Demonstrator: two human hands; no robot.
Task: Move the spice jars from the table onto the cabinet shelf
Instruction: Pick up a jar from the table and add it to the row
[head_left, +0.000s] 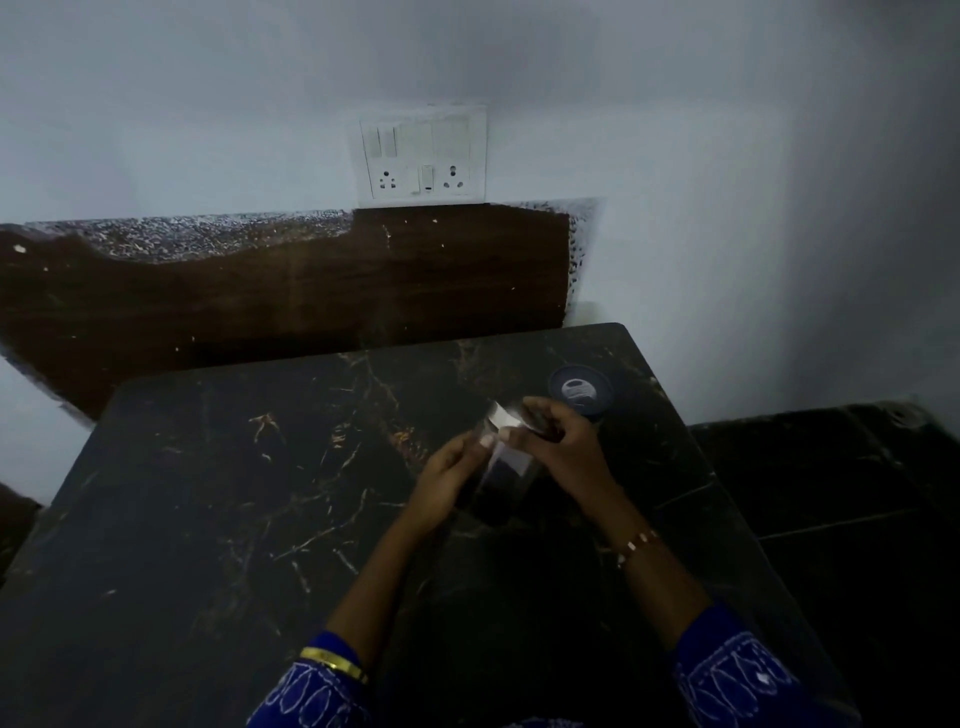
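A clear spice jar (506, 467) with dark contents and a white label sits between both hands over the dark marbled table (234, 493). My left hand (447, 478) grips its left side. My right hand (556, 441) wraps around its upper right part and hides the top. A second jar with a dark blue lid (581, 388) stands upright on the table just beyond my right hand, near the far right corner. No cabinet shelf is in view.
A brown wooden panel (311, 291) runs along the wall behind the table. A white switch and socket plate (423, 153) is on the wall above it. Dark floor tiles (831, 493) lie to the right of the table.
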